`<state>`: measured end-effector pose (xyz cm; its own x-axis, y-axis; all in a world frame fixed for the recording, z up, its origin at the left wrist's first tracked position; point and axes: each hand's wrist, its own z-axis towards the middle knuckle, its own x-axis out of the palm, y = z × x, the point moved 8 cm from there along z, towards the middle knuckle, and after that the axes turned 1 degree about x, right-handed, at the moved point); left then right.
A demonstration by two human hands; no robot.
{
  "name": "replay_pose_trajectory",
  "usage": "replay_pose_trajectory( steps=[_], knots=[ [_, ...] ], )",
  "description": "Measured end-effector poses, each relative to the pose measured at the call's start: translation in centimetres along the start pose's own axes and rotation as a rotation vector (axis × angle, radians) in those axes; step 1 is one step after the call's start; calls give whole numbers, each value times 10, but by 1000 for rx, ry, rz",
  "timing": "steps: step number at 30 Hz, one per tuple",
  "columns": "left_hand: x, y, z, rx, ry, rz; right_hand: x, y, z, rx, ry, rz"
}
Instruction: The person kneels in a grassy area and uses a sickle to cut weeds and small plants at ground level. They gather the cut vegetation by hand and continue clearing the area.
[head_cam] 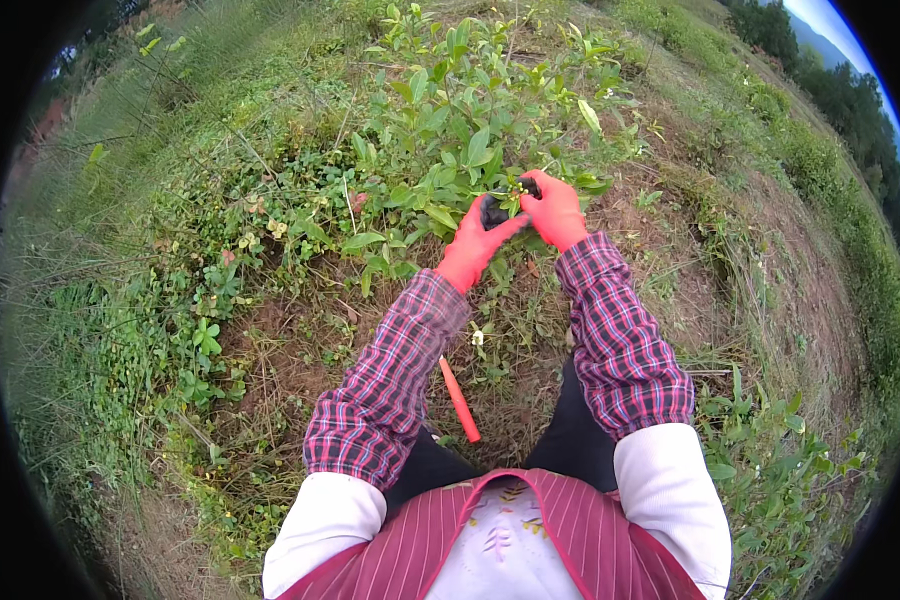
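Both my hands wear red-orange gloves with dark palm sides and meet at the near side of a leafy green shrub (450,112). My left hand (474,238) curls around a leafy sprig (513,201) with small yellowish buds, its thumb stretched toward the other hand. From the right, my right hand (556,208) pinches the same sprig between thumb and fingers. The fingertips are partly hidden by leaves and gloves. Below my left forearm, an orange-red handle (460,401) lies on the ground between my legs; its far end is hidden under the sleeve and grass.
Low creeping plants (217,300) spread at the left. A small white flower (478,338) shows in the grass between my arms. Another leafy shrub (780,465) grows at the lower right. Bare soil with dry grass (652,292) slopes away on the right, toward distant trees (844,97).
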<state>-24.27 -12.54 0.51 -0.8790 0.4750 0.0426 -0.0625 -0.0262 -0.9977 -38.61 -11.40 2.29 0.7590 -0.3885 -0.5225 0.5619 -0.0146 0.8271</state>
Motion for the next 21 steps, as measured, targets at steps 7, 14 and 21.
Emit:
replay_pose_trajectory(
  steps=[7, 14, 21],
  knots=[
    [-16, 15, 3, -81, -97, -93, 17, 9, -9, -93, 59, -239],
    [-27, 32, 8, -69, -199, 117, 14, 15, -18, -97, 93, -288],
    [-50, 31, 3, -140, -225, 146, 3, 46, -42, 96, 208, 224]
  ],
)
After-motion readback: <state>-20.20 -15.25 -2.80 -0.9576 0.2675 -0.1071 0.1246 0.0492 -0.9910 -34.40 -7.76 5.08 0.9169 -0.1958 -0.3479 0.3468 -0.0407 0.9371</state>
